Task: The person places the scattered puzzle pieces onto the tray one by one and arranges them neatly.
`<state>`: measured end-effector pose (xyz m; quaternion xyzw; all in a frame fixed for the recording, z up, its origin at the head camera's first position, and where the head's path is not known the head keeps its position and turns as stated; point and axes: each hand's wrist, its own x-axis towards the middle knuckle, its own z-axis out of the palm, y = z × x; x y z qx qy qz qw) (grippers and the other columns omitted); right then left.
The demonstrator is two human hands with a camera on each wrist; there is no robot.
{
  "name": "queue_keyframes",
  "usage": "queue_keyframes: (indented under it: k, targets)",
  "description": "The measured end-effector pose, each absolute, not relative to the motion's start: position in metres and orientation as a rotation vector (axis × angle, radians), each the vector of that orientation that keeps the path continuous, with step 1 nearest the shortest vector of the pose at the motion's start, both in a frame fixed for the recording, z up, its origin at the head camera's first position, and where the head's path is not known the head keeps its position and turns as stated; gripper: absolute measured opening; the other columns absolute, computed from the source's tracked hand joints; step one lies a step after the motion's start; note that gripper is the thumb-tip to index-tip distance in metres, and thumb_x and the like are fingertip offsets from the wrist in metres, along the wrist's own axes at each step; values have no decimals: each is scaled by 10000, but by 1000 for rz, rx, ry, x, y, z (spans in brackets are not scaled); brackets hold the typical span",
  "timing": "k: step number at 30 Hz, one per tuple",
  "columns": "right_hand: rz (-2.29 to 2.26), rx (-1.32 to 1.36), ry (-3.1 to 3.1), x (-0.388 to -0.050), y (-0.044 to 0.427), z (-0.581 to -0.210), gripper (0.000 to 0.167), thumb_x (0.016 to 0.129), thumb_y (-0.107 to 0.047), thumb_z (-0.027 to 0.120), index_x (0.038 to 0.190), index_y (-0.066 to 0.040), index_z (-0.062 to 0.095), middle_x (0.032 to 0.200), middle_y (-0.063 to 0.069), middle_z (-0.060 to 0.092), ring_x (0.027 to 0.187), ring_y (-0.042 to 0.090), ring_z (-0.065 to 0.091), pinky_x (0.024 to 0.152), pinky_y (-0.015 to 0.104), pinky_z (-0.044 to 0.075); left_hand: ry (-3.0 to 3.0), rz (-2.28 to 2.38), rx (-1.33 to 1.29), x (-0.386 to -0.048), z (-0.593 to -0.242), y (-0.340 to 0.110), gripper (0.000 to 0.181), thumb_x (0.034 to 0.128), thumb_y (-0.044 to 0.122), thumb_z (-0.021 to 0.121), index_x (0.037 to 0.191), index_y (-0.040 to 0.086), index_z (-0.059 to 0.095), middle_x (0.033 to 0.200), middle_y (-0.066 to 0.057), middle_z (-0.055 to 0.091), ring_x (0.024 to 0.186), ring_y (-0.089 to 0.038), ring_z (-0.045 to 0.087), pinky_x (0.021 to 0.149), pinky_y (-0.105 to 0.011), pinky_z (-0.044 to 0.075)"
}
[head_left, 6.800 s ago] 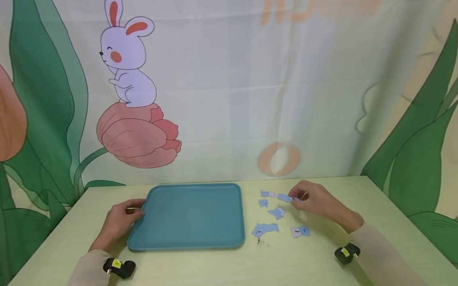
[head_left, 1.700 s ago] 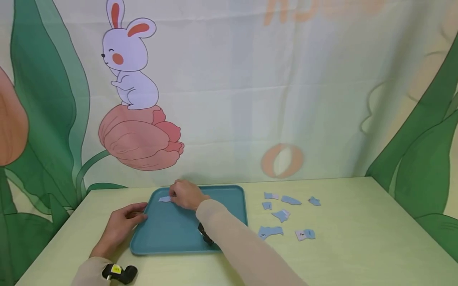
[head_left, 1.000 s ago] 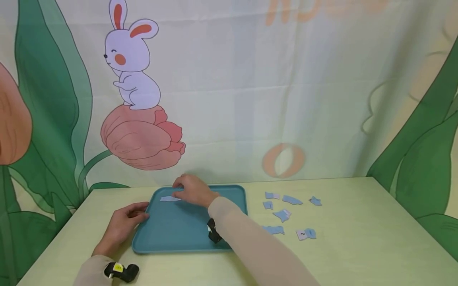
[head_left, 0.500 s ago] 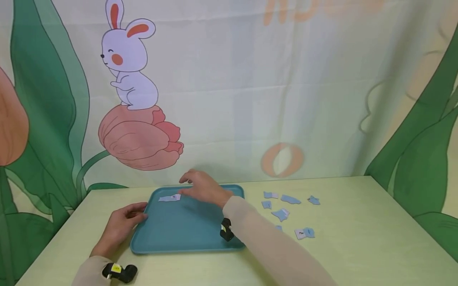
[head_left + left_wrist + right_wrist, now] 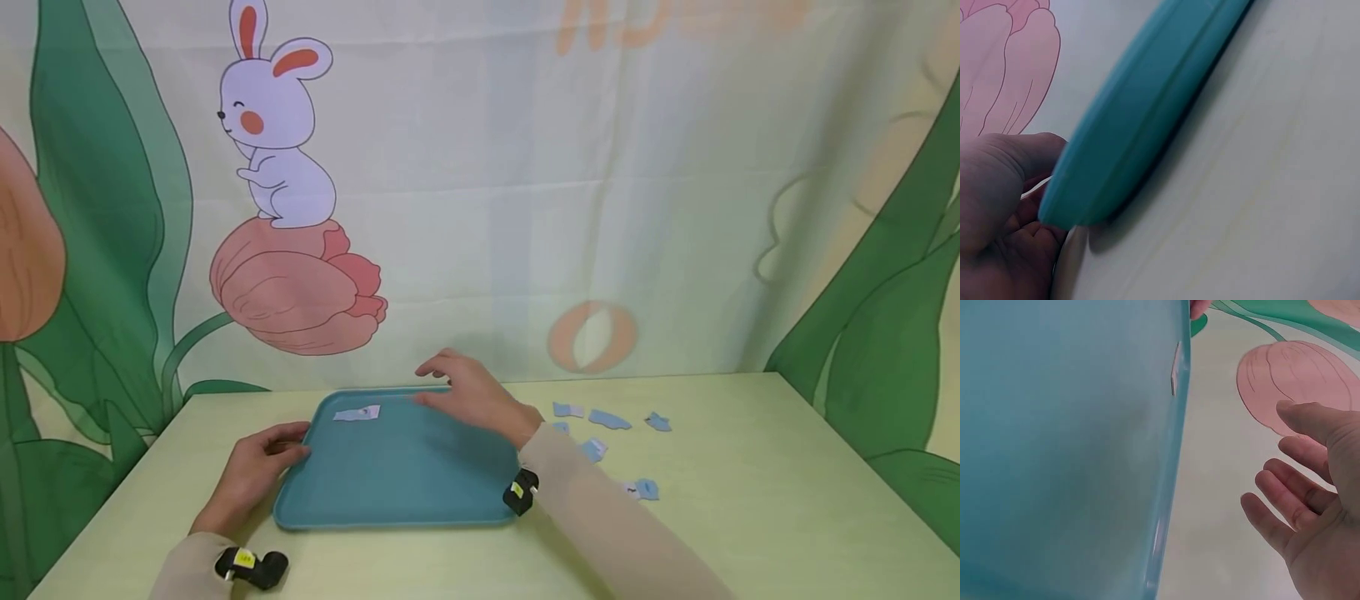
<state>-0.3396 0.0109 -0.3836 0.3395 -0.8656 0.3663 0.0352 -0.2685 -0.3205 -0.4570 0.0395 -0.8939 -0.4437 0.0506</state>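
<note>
The teal tray (image 5: 405,467) lies flat on the table. At its left rim my left hand (image 5: 255,467) holds the edge with bent fingers and thumb; the left wrist view shows the thumb (image 5: 1035,153) against the tray's corner. My right hand (image 5: 476,400) hovers over the tray's back right part, holding nothing. Its fingers (image 5: 1279,494) are spread and loosely bent in the right wrist view. Near the tray's back left corner lies a strip of flat light-blue puzzle pieces (image 5: 356,413), pale with a dark mark at its right end.
Right of the tray lie several loose blue and pale puzzle pieces (image 5: 610,419), one farther right (image 5: 657,422). My right sleeve (image 5: 615,533) covers some of that group. A printed curtain (image 5: 450,208) hangs behind the table.
The right hand took a piece from the right group to the tray's back left, let go there, and moves back rightward. The strip now lies uncovered. The left hand stays on the rim.
</note>
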Motion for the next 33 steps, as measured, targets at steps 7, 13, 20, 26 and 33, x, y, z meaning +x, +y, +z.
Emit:
queue_keyframes:
  k: [7, 13, 20, 26, 33]
  targets:
    - [1170, 1006, -2608, -332, 44, -386, 390, 987, -200, 785, 1335, -47, 698, 1319, 106, 645, 1253, 380, 614, 1036, 478, 535, -2722, -1359, 146, -269, -455, -319, 468, 1054, 87, 653, 1487, -59, 552, 1422, -291, 604, 1224, -403, 614, 1031, -512, 547]
    - [1189, 953, -2564, -327, 73, -386, 400, 975, -186, 798, 1329, -31, 696, 1305, 111, 657, 1241, 370, 627, 1022, 515, 543, -2718, -1364, 133, -269, -455, -318, 464, 1054, 82, 650, 1484, -63, 554, 1423, -294, 600, 1228, -409, 614, 1029, -517, 547]
    - [1178, 887, -2546, -321, 105, -385, 405, 966, -187, 805, 1321, -25, 699, 1318, 108, 661, 1233, 386, 635, 999, 528, 552, -2715, -1370, 149, -267, -453, -317, 467, 1054, 85, 646, 1487, -62, 552, 1429, -295, 595, 1236, -410, 608, 1029, -509, 549]
    - [1131, 841, -2566, -317, 128, -385, 396, 975, -173, 794, 1326, -17, 699, 1312, 127, 682, 1228, 374, 637, 991, 534, 552, -2715, -1366, 143, -265, -452, -317, 468, 1055, 90, 647, 1486, -64, 551, 1421, -294, 601, 1225, -404, 611, 1028, -511, 547]
    - [1123, 768, -2605, -316, 150, -386, 406, 981, -166, 782, 1349, -20, 689, 1350, 127, 671, 1250, 375, 626, 1014, 548, 538, -2710, -1375, 131, -266, -453, -317, 470, 1055, 92, 648, 1486, -66, 549, 1421, -296, 601, 1225, -407, 612, 1023, -512, 550]
